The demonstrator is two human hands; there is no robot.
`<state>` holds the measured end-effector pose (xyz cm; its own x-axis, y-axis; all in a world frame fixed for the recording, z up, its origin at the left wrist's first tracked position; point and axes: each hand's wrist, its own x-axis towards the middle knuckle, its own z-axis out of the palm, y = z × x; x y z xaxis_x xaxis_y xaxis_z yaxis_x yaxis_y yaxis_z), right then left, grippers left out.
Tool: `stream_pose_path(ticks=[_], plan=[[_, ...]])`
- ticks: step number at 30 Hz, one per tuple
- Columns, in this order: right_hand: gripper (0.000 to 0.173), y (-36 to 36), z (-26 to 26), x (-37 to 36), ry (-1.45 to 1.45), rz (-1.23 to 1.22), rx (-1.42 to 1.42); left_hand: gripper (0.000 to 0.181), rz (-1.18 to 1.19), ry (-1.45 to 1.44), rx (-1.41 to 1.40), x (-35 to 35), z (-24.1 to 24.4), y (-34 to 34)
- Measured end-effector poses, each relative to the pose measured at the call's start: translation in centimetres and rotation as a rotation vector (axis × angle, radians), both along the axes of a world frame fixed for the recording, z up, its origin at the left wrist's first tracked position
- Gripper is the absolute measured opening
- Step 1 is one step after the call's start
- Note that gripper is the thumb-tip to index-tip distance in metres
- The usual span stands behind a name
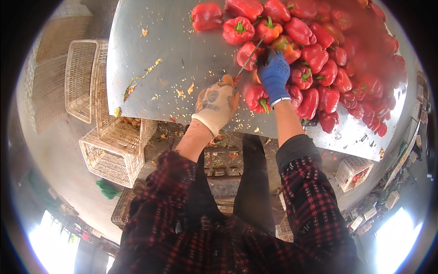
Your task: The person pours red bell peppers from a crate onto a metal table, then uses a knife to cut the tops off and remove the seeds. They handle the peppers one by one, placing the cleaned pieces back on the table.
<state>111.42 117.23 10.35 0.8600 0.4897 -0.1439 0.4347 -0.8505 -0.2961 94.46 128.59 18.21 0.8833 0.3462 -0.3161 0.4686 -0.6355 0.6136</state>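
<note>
My left hand [216, 104], in a pale knit glove with a worn coated palm, is closed around the handle of a thin-bladed knife [251, 56]. The blade points up and to the right, passing over a red bell pepper [245, 56]. My right hand [274, 73] wears a blue glove and reaches in at the near-left side of the pepper pile, fingers bent among the peppers. Whether those fingers grip one is hidden. Just below the blue glove lies a red bell pepper [258, 99] with a green stem. A partly green pepper [286, 48] sits beyond its fingertips.
A large heap of red bell peppers [316, 56] covers the right of the metal table [154, 89]. Seeds and a stem scrap [130, 87] litter its left part. Plastic crates [80, 78] stand on the floor at left; another crate [354, 173] holds red pieces at right.
</note>
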Motion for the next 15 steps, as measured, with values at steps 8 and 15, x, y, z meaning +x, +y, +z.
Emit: stream_pose_path(ticks=[8, 15], plan=[[0.048, 0.4, 0.3, -0.3, -0.022, 0.005, 0.042, 0.017, 0.001, 0.290, -0.092, 4.6, -1.5, -0.4], [0.036, 0.2, 0.0, 0.2, -0.012, -0.019, 0.085, 0.022, -0.109, 0.397, 0.025, 6.7, 1.2, 0.7]])
